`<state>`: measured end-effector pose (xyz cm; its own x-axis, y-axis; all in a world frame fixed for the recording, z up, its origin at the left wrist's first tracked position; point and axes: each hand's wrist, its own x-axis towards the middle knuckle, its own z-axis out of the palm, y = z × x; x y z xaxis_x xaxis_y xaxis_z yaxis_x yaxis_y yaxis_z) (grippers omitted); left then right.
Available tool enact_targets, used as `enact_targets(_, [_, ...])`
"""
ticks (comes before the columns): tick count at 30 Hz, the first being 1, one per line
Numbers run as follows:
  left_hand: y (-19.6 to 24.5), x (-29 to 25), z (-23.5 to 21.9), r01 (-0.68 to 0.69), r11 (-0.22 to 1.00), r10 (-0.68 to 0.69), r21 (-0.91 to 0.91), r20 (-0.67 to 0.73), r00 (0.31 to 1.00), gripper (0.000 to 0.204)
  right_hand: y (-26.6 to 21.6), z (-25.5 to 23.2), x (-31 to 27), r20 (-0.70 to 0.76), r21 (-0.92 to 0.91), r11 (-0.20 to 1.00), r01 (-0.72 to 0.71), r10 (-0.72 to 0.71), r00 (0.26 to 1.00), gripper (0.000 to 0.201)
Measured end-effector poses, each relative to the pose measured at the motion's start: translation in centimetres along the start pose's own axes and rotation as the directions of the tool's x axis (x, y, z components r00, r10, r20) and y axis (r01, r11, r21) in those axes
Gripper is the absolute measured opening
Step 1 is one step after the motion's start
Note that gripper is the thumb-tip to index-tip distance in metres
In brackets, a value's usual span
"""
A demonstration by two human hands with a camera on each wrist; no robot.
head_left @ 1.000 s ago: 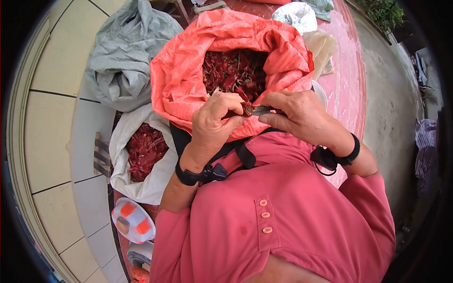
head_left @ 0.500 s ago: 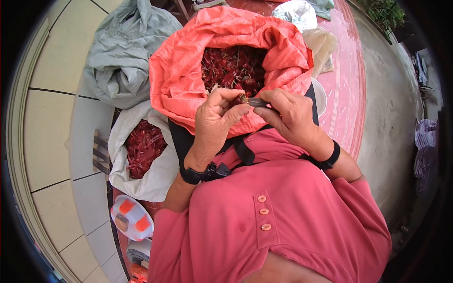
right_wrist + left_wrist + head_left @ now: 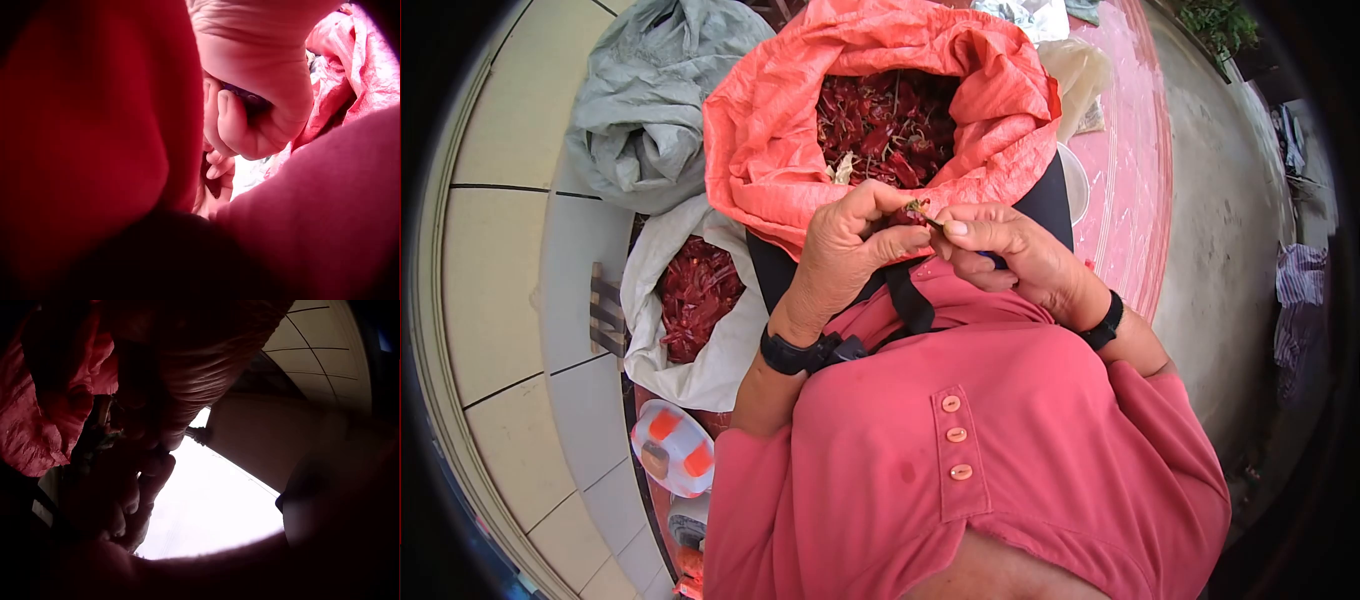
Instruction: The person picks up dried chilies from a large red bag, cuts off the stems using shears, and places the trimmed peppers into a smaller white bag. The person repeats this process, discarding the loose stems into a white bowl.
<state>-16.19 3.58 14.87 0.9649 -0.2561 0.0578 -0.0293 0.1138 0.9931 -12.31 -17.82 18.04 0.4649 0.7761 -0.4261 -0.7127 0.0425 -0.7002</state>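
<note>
In the head view my left hand [image 3: 845,240] pinches a dried red chili [image 3: 912,213] between thumb and fingers, its stem end facing right. My right hand [image 3: 1020,255] grips a small knife [image 3: 936,224]; the thumb lies along the short dark blade, which meets the chili's stem end. Part of its dark blue handle [image 3: 250,100] shows under the curled fingers in the right wrist view. Both hands are over the near rim of an open red sack [image 3: 750,170] full of dried chilies [image 3: 890,125]. The left wrist view is dark, and the chili is hard to make out there.
Left of the red sack, a white sack [image 3: 700,385] holds red chili pieces [image 3: 700,300]. Behind it slumps a grey sack [image 3: 640,135]. A white-and-orange plastic bowl [image 3: 668,440] lies at lower left. At right, a white bowl [image 3: 1075,185] stands on the pink surface [image 3: 1135,170].
The right hand has turned so that its curled fingers and the blue handle show. The blade still meets the chili in the left hand. The whole head view has shifted slightly.
</note>
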Motion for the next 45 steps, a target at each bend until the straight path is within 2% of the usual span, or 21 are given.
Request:
enact_targets(2, [0.0,0.2,0.2,-0.013,0.998,0.012,-0.055,-0.031,0.999,0.022,-0.2,0.3,-0.1,-0.005,0.062,0.998,0.011,-0.011,1.000,0.024])
enact_targets(4, [-0.6,0.5,0.3,-0.049,0.993,0.038,-0.109,-0.095,0.995,0.021,-0.4,0.8,0.1,-0.100,-0.197,0.970,0.145,-0.167,0.981,0.025])
enact_targets(5, [-0.7,0.7,0.1,-0.096,0.994,0.089,-0.050,-0.117,0.989,0.022,-0.5,1.0,0.2,-0.133,-0.327,0.925,0.194,-0.248,0.960,0.025])
enact_targets(7, [-0.8,0.8,-0.5,-0.179,0.981,0.188,0.070,-0.154,0.970,0.025,0.3,0.3,-0.1,-0.148,-0.417,0.878,0.234,-0.320,0.936,0.027])
enact_targets(8, [-0.4,0.8,-0.6,-0.169,0.983,0.179,0.075,-0.141,0.974,0.026,0.5,0.1,-0.1,-0.151,-0.462,0.850,0.253,-0.357,0.922,0.027])
enact_targets(11, [0.2,0.6,0.2,-0.093,0.984,0.067,-0.155,-0.168,0.984,0.024,0.3,0.0,-0.6,-0.113,-0.579,0.734,0.356,-0.505,0.856,0.030])
enact_targets(14, [-0.4,0.7,0.4,-0.117,0.950,0.064,-0.289,-0.188,0.980,0.022,-0.2,0.4,0.0,-0.119,-0.652,0.687,0.322,-0.511,0.851,0.031])
enact_targets(17, [-0.2,0.7,0.3,-0.129,0.960,0.080,-0.247,-0.198,0.977,0.019,-0.5,0.3,0.5,-0.063,-0.723,0.616,0.312,-0.508,0.859,0.034])
enact_targets(20, [-0.3,0.9,0.4,-0.157,0.969,0.126,-0.192,-0.162,0.979,0.018,-0.3,-0.1,0.9,-0.062,-0.708,0.627,0.325,-0.514,0.856,0.035])
enact_targets(26, [-0.3,0.9,0.4,-0.060,0.973,0.032,-0.224,-0.129,0.991,0.016,0.0,-0.5,0.8,0.018,-0.892,0.343,0.295,-0.625,0.781,0.037])
enact_targets(29, [-0.6,1.1,0.5,-0.053,0.979,0.027,-0.199,-0.133,0.991,0.014,0.2,-0.7,0.9,-0.003,-0.905,0.341,0.254,-0.602,0.798,0.036])
enact_targets(32, [-1.0,1.2,0.5,-0.046,0.984,0.029,-0.171,-0.098,0.995,0.013,1.0,-0.8,1.3,-0.030,-0.899,0.355,0.257,-0.635,0.772,0.035])
enact_targets(35, [-1.5,1.2,0.8,-0.037,0.978,0.013,-0.206,-0.115,0.993,0.013,1.0,-0.6,1.4,-0.051,-0.928,0.313,0.204,-0.647,0.761,0.033])
enact_targets(38, [-1.5,1.2,0.6,-0.013,0.978,-0.005,-0.210,-0.083,0.997,0.013,1.3,-0.3,1.7,0.024,-0.979,0.115,0.168,-0.752,0.659,0.029])
enact_targets(41, [-1.3,0.9,0.5,0.030,0.977,-0.053,-0.212,-0.105,0.993,0.012,1.5,-0.7,2.0,0.084,-0.979,0.056,0.199,-0.772,0.630,0.027])
enact_targets(42, [-1.2,0.9,0.3,0.033,0.969,-0.053,-0.244,-0.077,0.996,0.012,1.8,-0.8,2.1,0.046,-0.926,0.221,0.306,-0.739,0.672,0.027])
enact_targets(44, [-1.1,0.9,-0.1,0.042,0.951,-0.052,-0.305,-0.024,0.998,0.014,2.3,-1.1,2.5,0.004,-0.712,0.533,0.457,-0.648,0.762,0.027])
enact_targets(45, [-1.1,0.9,-0.1,0.037,0.944,-0.046,-0.328,-0.021,0.999,0.013,1.9,-1.0,2.2,-0.041,-0.549,0.735,0.397,-0.499,0.866,0.028])
